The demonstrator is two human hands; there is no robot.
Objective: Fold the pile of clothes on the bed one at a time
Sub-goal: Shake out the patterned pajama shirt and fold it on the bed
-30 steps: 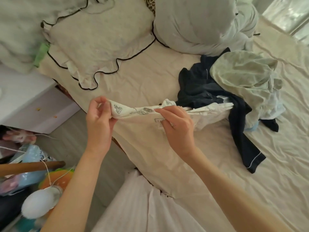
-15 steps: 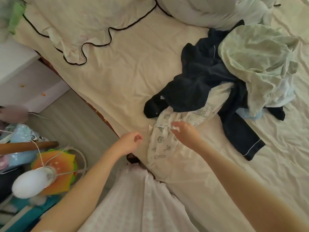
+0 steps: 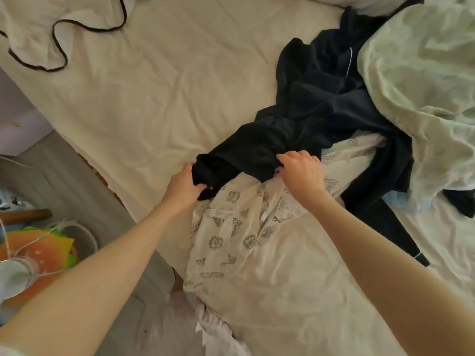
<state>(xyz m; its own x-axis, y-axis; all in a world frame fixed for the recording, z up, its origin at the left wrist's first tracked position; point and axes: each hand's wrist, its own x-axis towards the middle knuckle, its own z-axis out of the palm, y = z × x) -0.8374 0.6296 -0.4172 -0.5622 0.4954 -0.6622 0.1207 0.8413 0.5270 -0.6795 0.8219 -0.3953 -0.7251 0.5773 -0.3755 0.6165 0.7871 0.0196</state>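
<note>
A white printed garment lies spread on the cream bed sheet near the bed's edge, its far end under a dark navy garment. My left hand grips the near end of the navy garment. My right hand has its fingers curled over the navy fabric's edge, above the printed garment. A pale green garment is heaped at the right, on top of the navy one. A bit of light blue cloth peeks out beneath the pile.
A cream pillow with black piping lies at the top left. Left of the bed are grey floor, a white cabinet and an orange-and-green object with a white cord.
The printed garment was held up between both hands, then dropped on the bed. Both hands have moved forward onto the navy garment and taken hold of it. The camera has leaned closer.
</note>
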